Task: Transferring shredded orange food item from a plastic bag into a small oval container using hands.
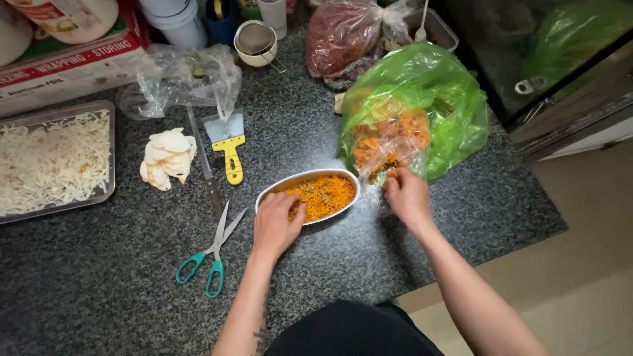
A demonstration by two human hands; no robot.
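Your left hand (275,224) rests with loosely curled fingers on the near rim of the oval white dish (307,196) of shredded orange food on the dark counter (99,277), while your right hand (407,195) pinches the clear inner bag (389,158) at the green bag (428,105) mouth beside it.

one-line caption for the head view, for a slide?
Left hand rests on oval dish of orange shreds; right hand reaches into green bag on granite counter.

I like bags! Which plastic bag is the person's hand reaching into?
The green plastic bag of orange shreds: the right hand is at its opening. The clear bag and the reddish bag lie farther back, untouched.
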